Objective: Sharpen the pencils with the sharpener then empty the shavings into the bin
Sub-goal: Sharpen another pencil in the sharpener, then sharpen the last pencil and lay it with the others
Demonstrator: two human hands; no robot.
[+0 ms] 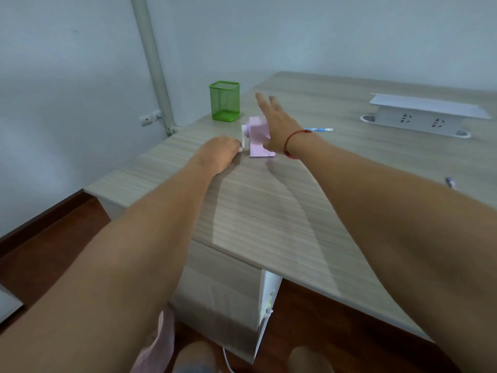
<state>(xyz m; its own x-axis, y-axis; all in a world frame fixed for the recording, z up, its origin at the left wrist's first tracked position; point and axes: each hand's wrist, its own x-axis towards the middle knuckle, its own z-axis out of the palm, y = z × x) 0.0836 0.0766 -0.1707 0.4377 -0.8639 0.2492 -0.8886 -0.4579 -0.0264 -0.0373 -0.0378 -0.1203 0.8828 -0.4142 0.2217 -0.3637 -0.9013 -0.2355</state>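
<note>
- Near the far left corner of the pale wood-grain tabletop (269, 211), the pink box-shaped plastic sharpener (258, 138) is set upright, just in front of a green wire-mesh cup (224, 100).
- Its white crank handle (243, 137) is met by the curled fingers (235, 146) of the left hand (220, 153); a pinch on the handle is judged likely, though the contact is partly hidden.
- The right hand (274, 122) is held over the sharpener's right side, fingers straight and spread wide, with nothing gripped; whether the palm presses the body cannot be told.
- A blue pencil (318, 129) is seen lying flat beyond the right wrist, apart from the sharpener; none can be made out inside the sharpener.
- The sharpening step is judged to be in hand.
- Next, the body needs to be steadied and a pencil fed in before the crank is turned; no bin is seen.
</note>
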